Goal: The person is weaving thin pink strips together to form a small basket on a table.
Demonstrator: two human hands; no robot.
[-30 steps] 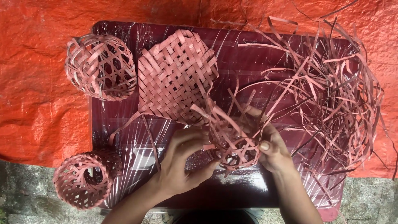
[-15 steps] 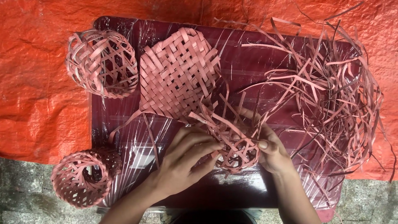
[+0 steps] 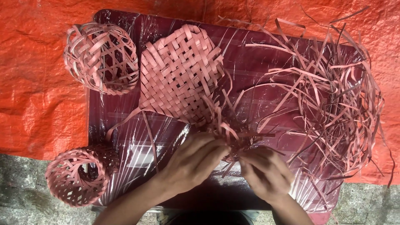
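Both hands have closed in toward each other since half a second ago, and the small half-woven piece of pink strips [image 3: 233, 139] now sits lower and more hidden between them, its round open end no longer showing. The left hand [image 3: 193, 160] lies over the near side of this piece with its fingers curled together and pinching into the tangle of strip ends; the right hand [image 3: 266, 171] meets it from the other side, fingers bent and gripping strips at the same spot, so both hold the weave just above the near edge of the dark maroon table wrapped in clear plastic film [image 3: 266, 62]. Three finished or part-finished woven things lie around it: one round openwork pink basket [image 3: 101, 58] at the far left corner, its inside holding nothing visible; one smaller round pink basket [image 3: 77, 175] lying on its side at the near left corner, half off the table, its mouth dark and apparently bare; and one flat plaited pink mat [image 3: 181, 75] between them, touching the piece in hand. One loose heap of long pink strips [image 3: 329, 108] spreads over the right half. An orange tarpaulin [image 3: 33, 83] lies under the table, grey stone paving [image 3: 21, 191] beyond it.
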